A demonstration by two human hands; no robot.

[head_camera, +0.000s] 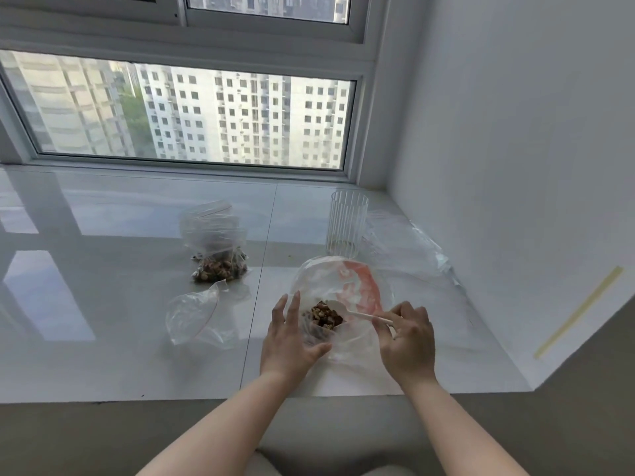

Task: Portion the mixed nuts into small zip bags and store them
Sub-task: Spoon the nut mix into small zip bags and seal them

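Note:
A large clear bag with a red patch [360,286] lies open on the white sill, and mixed nuts [324,315] show inside it. My right hand [407,338] pinches the handle of a white plastic spoon [357,315] whose bowl sits loaded with nuts. My left hand [292,341] grips a small clear zip bag [314,333] just below the spoon, thumb curled under it and fingers raised. Several filled small zip bags [218,255] are piled farther back left. An empty small zip bag [194,314] lies to the left of my left hand.
A ribbed clear glass [345,225] stands behind the large bag. Crumpled clear plastic [405,245] lies by the right wall. The glossy white sill [103,286] ends at a front edge near my forearms; a window runs along the back.

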